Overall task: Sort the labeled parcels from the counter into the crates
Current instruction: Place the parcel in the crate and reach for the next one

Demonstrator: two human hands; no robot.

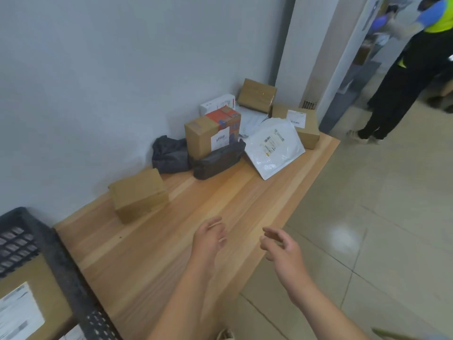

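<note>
View along the worktop (220, 217). My left hand (209, 238) and right hand (279, 244) hover on the near side of the plain brown box (138, 195), fingers loosely apart and holding nothing. I judge they are held forward to take the next parcel. The plain brown box stands alone by the wall, apart from the others, which makes it the easiest reach. Beyond it the other parcels are heaped together: a grey bag (170, 154), a black bag (218, 159), a tall labelled box (210, 133) standing behind the black bag, and, farther on, a white mailer (274, 146) propped label-up, readable for sorting. Nearer than the box and to its left is the black crate (56, 253), which holds a labelled carton (36, 290). Most parcels are not yet sorted.
</note>
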